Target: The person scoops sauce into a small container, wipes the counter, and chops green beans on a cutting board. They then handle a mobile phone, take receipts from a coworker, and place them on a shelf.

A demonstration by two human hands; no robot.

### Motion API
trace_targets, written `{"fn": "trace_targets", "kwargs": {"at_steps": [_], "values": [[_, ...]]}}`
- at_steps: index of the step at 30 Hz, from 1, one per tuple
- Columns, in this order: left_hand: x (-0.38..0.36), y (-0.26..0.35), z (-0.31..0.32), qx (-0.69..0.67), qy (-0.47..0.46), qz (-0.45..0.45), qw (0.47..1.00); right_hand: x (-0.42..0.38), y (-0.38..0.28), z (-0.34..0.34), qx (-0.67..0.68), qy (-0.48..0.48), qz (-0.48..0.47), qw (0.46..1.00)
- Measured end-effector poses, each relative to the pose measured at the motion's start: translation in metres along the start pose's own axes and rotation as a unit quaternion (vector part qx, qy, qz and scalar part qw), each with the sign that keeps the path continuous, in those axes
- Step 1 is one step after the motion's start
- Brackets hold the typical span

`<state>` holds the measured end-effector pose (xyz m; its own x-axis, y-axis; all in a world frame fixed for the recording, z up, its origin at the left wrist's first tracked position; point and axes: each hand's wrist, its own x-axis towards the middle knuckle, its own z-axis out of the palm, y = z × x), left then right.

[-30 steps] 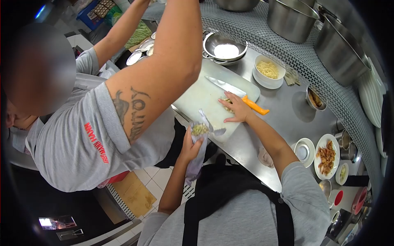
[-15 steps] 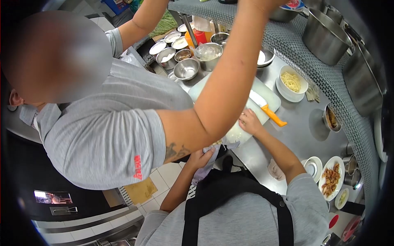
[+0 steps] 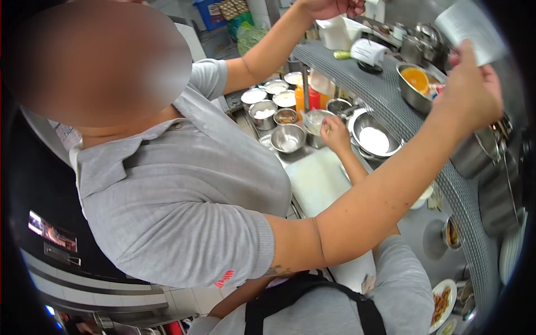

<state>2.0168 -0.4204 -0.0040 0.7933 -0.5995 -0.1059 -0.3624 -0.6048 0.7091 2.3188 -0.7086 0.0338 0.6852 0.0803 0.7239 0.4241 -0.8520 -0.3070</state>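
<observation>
One hand of the person, the right hand, is stretched far over the white rectangular plastic cutting board and is seen at the clear plastic-lined steel pot, left of the round steel bowl of white powder. Its fingers are curled, but whether anything is pinched cannot be told. The left hand is hidden behind a co-worker's bare arm, which is raised across the scene, a white paper slip being held at the far right.

Small bowls sit behind the cutting board, seemingly touching.
</observation>
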Motion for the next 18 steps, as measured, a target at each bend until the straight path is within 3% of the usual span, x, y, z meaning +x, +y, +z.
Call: {"fn": "trace_targets", "kwargs": {"at_steps": [3, 5, 7, 8, 9, 11, 14, 15, 16, 18], "values": [[-0.011, 0.001, 0.002, -0.006, -0.015, 0.000, 1.000, 0.035, -0.003, 0.050, -0.049, -0.030, -0.011, 0.998], [-0.022, -0.008, 0.005, -0.065, 0.024, 0.038, 0.997, 0.034, 0.000, 0.056, -0.117, -0.063, 0.024, 0.991], [-0.042, -0.011, 0.005, -0.128, 0.067, 0.068, 0.987, 0.022, 0.004, 0.067, -0.008, 0.029, 0.048, 0.998], [-0.051, -0.011, 0.002, -0.125, 0.079, 0.058, 0.987, 0.006, -0.014, 0.045, -0.026, 0.110, -0.099, 0.989], [-0.061, -0.010, -0.001, -0.121, 0.100, 0.044, 0.987, -0.005, -0.015, 0.040, 0.016, 0.109, -0.080, 0.991], [-0.081, -0.008, 0.005, -0.129, 0.187, 0.006, 0.974, -0.070, -0.027, 0.033, 0.139, 0.094, 0.037, 0.985], [-0.133, -0.010, 0.025, -0.109, 0.274, -0.023, 0.955, -0.177, -0.053, 0.036, 0.307, 0.022, 0.235, 0.922], [-0.150, -0.013, 0.035, -0.123, 0.305, -0.021, 0.944, -0.207, -0.074, 0.018, 0.127, -0.027, 0.212, 0.968], [-0.164, -0.015, 0.044, -0.089, 0.333, 0.005, 0.939, -0.241, -0.109, 0.011, 0.185, 0.039, 0.168, 0.967], [-0.155, -0.001, 0.050, -0.079, 0.387, -0.016, 0.918, -0.280, -0.125, 0.013, 0.265, -0.082, 0.128, 0.952]]}}
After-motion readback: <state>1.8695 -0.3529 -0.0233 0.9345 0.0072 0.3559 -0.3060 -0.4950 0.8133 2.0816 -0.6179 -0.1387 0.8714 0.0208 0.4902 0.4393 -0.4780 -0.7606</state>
